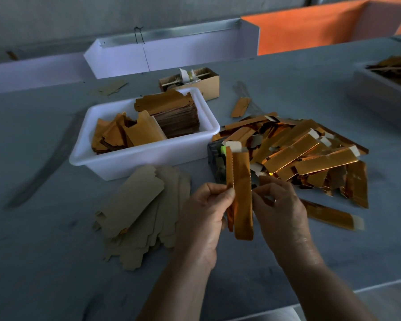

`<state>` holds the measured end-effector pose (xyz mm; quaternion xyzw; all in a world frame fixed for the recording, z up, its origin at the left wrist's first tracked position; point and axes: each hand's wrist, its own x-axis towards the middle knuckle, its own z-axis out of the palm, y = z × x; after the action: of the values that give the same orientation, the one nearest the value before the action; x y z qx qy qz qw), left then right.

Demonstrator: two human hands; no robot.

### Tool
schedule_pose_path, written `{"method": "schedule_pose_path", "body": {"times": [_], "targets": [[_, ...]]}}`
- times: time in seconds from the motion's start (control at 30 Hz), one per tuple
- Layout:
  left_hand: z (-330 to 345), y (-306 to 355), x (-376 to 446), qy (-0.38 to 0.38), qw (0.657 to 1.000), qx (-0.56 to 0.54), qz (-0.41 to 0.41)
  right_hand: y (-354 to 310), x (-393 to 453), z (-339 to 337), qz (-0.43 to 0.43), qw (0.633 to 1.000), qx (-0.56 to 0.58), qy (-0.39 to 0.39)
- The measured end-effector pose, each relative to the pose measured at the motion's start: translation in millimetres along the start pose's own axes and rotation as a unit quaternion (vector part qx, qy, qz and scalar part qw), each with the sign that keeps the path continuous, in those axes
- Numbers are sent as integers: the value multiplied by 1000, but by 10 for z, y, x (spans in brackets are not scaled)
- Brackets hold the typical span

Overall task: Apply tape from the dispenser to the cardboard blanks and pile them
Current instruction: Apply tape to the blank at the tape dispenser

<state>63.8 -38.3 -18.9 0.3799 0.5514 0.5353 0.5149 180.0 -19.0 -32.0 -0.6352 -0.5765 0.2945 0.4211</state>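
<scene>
I hold a gold foil cardboard blank (242, 200) upright in front of me, folded lengthwise, with a white tape tab at its top end. My left hand (204, 216) pinches its left flap with thumb and fingers. My right hand (280, 212) pinches its right edge. Behind the blank stands a dark tape dispenser (215, 161) with a green part, partly hidden. To the right lies a loose pile of taped gold blanks (306, 154). A fanned stack of plain brown-side blanks (139, 212) lies on the table to my left.
A white plastic tub (148, 154) behind the stack holds more gold blanks. A small cardboard box (202, 82) sits behind it. One taped blank (331, 215) lies alone at the right. A grey tray (380, 93) stands at the far right on the grey table.
</scene>
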Motion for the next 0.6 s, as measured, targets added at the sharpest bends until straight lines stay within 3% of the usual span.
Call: {"method": "schedule_pose_path", "body": {"times": [0.27, 0.6], "targets": [[21, 16, 35, -8, 998, 64, 15, 36, -34, 34, -14, 1000, 16, 8], [28, 111, 55, -13, 993, 116, -6, 4, 30, 17, -90, 992, -86, 15]]}}
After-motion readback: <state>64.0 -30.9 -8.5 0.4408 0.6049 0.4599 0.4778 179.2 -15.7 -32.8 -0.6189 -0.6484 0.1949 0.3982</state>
